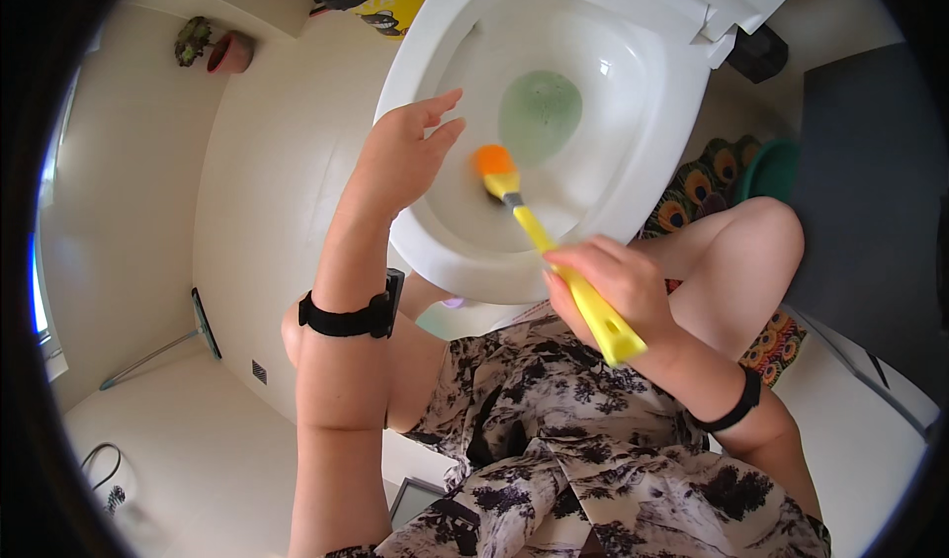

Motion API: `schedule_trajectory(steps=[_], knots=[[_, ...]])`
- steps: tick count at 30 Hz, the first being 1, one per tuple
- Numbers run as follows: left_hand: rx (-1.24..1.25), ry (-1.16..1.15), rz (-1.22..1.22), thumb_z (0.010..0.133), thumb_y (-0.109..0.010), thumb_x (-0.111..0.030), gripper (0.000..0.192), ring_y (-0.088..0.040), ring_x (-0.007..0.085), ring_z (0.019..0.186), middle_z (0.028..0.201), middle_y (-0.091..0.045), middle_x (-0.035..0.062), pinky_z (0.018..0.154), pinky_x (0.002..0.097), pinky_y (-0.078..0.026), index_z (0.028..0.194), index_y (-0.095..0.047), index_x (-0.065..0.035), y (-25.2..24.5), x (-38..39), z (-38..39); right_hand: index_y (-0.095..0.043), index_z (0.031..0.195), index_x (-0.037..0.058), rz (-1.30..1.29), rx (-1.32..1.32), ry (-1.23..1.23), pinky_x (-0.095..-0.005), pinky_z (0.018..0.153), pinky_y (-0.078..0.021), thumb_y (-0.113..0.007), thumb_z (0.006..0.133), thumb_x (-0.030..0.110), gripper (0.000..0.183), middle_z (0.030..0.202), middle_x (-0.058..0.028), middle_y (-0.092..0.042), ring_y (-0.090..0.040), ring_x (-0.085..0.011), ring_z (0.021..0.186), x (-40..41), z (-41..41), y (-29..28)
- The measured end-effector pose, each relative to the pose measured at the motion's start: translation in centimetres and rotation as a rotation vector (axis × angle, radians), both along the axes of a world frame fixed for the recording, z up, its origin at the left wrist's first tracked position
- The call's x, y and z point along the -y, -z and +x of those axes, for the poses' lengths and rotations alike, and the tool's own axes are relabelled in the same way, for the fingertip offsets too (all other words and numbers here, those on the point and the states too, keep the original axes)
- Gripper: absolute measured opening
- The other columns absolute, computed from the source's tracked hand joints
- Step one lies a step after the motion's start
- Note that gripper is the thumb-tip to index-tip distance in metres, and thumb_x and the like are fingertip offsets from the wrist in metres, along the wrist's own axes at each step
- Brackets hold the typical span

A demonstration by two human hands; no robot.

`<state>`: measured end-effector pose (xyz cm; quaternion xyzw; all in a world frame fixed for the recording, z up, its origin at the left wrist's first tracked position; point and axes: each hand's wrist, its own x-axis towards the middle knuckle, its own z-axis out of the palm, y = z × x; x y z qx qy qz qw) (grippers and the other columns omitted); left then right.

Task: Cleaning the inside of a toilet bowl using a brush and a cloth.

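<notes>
My right hand grips the yellow handle of a toilet brush. Its orange head, slightly blurred, is over the near left inner wall of a white toilet bowl. Whether the bristles touch the wall I cannot tell. Pale green water lies at the bottom of the bowl. Above the left side of the rim hovers my left hand, holding nothing, its fingers apart and pointing toward the bowl.
A yellow bin with a black liner stands behind the toilet on the left. By the left wall are a potted plant and a squeegee. At right are a dark cabinet panel, a green basin and a patterned mat.
</notes>
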<state>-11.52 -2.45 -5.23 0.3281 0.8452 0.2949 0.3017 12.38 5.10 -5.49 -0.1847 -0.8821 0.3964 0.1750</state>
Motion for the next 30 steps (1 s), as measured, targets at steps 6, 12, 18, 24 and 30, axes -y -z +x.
schedule_trajectory(steps=[6, 12, 18, 24, 30], knots=[[-0.007, -0.034, 0.027, 0.094, -0.059, -0.019, 0.04, -0.062, 0.0193, 0.103, 0.11, -0.066, 0.0149, 0.09, 0.0302, -0.047, 0.133, -0.059, -0.0112, -0.8, 0.1, -0.7, -0.066, 0.092, 0.0002, 0.156, 0.175, -0.039, -0.0395, 0.061, -0.0532, -0.077, 0.078, 0.025, 0.031, 0.079, -0.0136, -0.061, -0.064, -0.0336, 0.066, -2.9, -4.7, 2.0], [-0.01, -0.044, 0.079, 0.094, -0.059, -0.02, 0.04, -0.062, 0.0193, 0.102, 0.11, -0.066, 0.0147, 0.089, 0.0304, -0.047, 0.132, -0.059, -0.0114, -1.7, 0.3, -1.4, -0.065, 0.098, 0.0013, 0.291, 0.285, -0.134, -0.0412, 0.072, -0.0527, -0.07, 0.082, 0.018, 0.024, 0.09, -0.0163, -0.063, -0.064, -0.0364, 0.08, -7.0, -7.0, 5.3], [-0.038, -0.093, 0.139, 0.093, -0.06, -0.02, 0.039, -0.061, 0.0201, 0.099, 0.11, -0.065, 0.0149, 0.087, 0.0318, -0.048, 0.131, -0.06, -0.0121, -2.1, 0.7, -1.3, -0.069, 0.095, 0.0032, 0.191, 0.211, -0.028, -0.0361, 0.069, -0.0527, -0.066, 0.084, 0.018, 0.019, 0.081, -0.0161, -0.067, -0.065, -0.0345, 0.071, -8.6, -7.8, 1.1], [-0.046, -0.074, 0.086, 0.092, -0.061, -0.022, 0.04, -0.062, 0.0255, 0.097, 0.112, -0.065, 0.0178, 0.087, 0.0353, -0.048, 0.131, -0.06, -0.0135, -2.7, 0.5, -1.2, -0.07, 0.087, 0.0053, -0.084, 0.078, 0.344, -0.0339, 0.066, -0.0528, -0.061, 0.089, 0.034, 0.03, 0.062, -0.0086, -0.065, -0.065, -0.0218, 0.057, -12.0, -9.9, -2.6], [-0.065, -0.056, 0.149, 0.091, -0.062, -0.023, 0.041, -0.062, 0.0311, 0.1, 0.116, -0.065, 0.0204, 0.088, 0.038, -0.048, 0.13, -0.06, -0.0119, -2.8, 0.4, -1.1, -0.066, 0.083, -0.0052, -0.201, -0.051, 0.481, -0.0247, 0.054, -0.0534, -0.064, 0.089, 0.028, 0.034, 0.065, -0.01, -0.065, -0.065, -0.0138, 0.055, -15.6, -13.3, -3.9]])
